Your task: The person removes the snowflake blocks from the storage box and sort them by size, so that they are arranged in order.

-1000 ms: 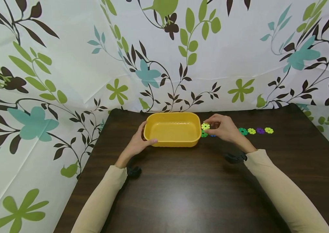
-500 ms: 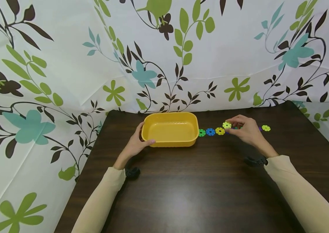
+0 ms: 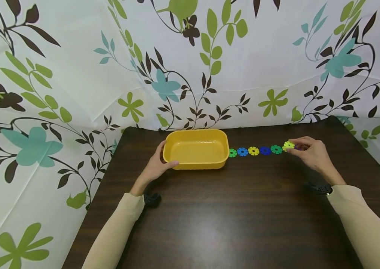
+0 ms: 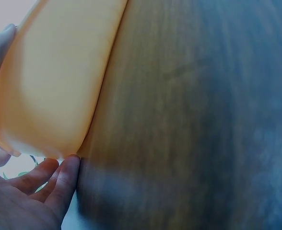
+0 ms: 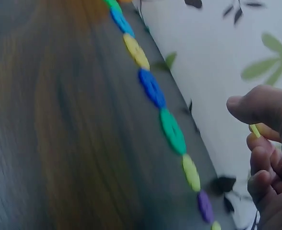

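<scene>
My left hand (image 3: 155, 164) grips the left end of a yellow plastic tub (image 3: 195, 165), thumb on the front corner and fingers round the side. Nothing lies inside the tub in the head view. My right hand (image 3: 312, 152) pinches a yellow-green notched plastic disc (image 3: 288, 146) between thumb and fingers, above the right part of a row of similar discs. In the right wrist view only a thin edge of the held disc shows. That row has a blue disc (image 3: 242, 151), a yellow disc (image 3: 253, 151), a dark blue disc (image 3: 265, 150) and a green disc (image 3: 276, 149).
The row continues in the right wrist view with a yellow-green disc (image 5: 191, 172) and a purple disc (image 5: 205, 206). A dark wooden table (image 3: 196, 216) bears everything. Behind its far edge hangs a leaf-patterned cloth (image 3: 183, 48).
My right hand has carried the yellow-green disc rightward along the row, from beside the tub to its right part, uncovering discs behind it. My left hand keeps its grip on the tub.
</scene>
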The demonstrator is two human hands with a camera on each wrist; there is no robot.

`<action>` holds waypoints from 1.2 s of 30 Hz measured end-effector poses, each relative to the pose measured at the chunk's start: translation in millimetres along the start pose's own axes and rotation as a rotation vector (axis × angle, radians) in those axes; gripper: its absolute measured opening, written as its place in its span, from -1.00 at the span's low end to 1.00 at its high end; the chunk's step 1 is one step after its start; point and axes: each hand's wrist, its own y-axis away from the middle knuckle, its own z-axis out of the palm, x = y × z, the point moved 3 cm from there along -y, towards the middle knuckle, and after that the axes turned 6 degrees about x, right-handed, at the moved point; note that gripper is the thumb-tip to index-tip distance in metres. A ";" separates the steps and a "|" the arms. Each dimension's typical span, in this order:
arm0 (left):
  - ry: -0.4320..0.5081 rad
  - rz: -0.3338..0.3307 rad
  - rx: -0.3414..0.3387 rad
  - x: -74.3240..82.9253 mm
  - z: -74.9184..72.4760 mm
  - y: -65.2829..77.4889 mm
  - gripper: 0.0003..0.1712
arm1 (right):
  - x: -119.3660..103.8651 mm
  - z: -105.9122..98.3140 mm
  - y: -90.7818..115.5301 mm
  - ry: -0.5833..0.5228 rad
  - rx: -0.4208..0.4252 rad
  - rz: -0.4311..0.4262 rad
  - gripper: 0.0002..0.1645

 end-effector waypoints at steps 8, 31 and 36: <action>0.023 -0.001 -0.008 2.8 0.0 0.3 0.36 | 37.2 -18.8 -0.3 0.082 -0.004 0.098 -0.45; 0.016 -0.012 -0.002 1.9 -1.4 1.9 0.39 | 92.8 -40.4 -16.1 0.207 -0.120 0.261 -0.34; 0.028 -0.025 -0.007 -6.0 0.7 -3.2 0.34 | 96.6 -41.4 -19.3 0.211 -0.133 0.276 -0.33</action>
